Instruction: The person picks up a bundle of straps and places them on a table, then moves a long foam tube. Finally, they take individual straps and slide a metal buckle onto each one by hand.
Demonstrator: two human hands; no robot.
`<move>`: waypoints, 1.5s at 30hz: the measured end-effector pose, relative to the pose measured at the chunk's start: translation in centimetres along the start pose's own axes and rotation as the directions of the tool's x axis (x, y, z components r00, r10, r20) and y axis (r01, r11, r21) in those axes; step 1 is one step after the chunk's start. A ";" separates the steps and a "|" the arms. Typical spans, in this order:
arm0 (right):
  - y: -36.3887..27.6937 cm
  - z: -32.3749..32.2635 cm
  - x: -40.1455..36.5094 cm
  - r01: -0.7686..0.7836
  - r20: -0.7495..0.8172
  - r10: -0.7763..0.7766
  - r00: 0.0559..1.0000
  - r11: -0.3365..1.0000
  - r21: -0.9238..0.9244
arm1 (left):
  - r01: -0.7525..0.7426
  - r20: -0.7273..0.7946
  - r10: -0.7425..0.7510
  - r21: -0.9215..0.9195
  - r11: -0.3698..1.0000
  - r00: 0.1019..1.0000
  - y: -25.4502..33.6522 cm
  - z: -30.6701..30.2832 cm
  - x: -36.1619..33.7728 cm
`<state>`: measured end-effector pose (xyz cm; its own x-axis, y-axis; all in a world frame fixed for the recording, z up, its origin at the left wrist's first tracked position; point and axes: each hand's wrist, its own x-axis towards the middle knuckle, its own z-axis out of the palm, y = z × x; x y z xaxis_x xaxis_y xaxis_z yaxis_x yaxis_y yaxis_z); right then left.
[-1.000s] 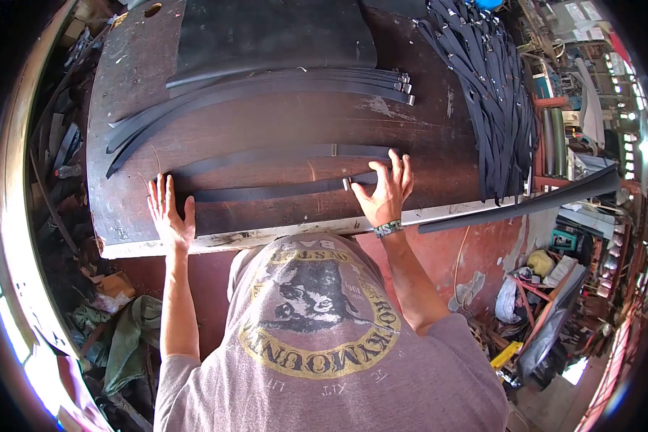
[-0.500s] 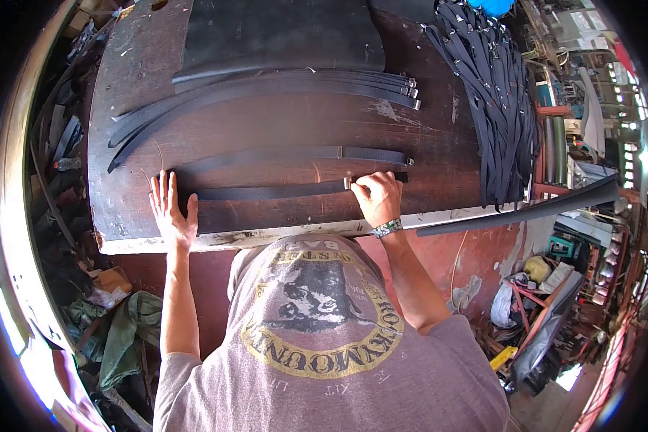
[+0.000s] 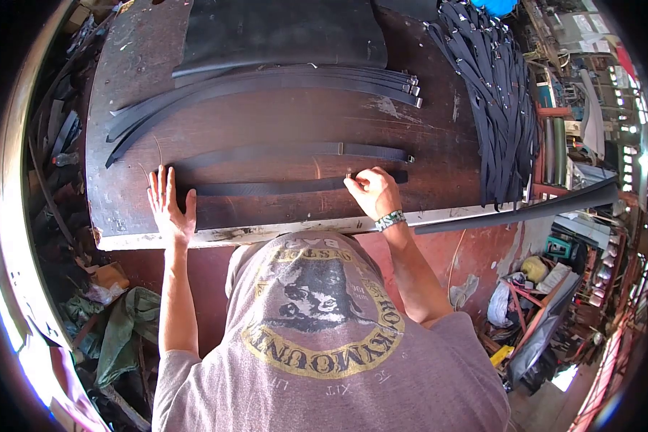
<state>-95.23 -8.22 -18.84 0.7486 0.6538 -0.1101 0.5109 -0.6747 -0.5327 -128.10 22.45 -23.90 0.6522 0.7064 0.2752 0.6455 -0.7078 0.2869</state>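
Observation:
A black belt strap (image 3: 266, 189) lies lengthwise near the table's front edge. My left hand (image 3: 171, 210) rests flat with fingers spread at the strap's left end, which it partly covers. My right hand (image 3: 376, 193) is closed in a pinch near the strap's right end. At its fingertips shows a small metal loop (image 3: 348, 175); the exact grip is partly hidden. The strap's tip (image 3: 399, 176) sticks out beyond the knuckles. Just behind lies a second black belt (image 3: 266, 154), with a metal loop and a buckle (image 3: 410, 158) at its right end.
Several buckled belts (image 3: 266, 81) lie bunched farther back, before a black sheet (image 3: 281, 32). A thick heap of black straps (image 3: 493, 108) covers the right side of the dark wooden table (image 3: 266, 119). A long dark strip (image 3: 525, 214) juts past the right corner.
My right hand has shifted slightly, its fingertips now over the metal loop that showed beside them before. My left hand stays flat in place. The view has tilted a little.

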 end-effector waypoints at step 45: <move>2.7 1.1 0.9 -0.102 0.085 0.081 0.993 0.957 0.273 | -0.195 -0.032 0.203 -0.458 0.867 0.979 15.0 0.1 3.3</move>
<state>-93.66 -9.11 -21.34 0.7490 0.6236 -0.2239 0.2971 -0.6182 -0.7278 -116.27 14.17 -18.78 0.7569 0.5477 0.3566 0.2504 -0.7470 0.6158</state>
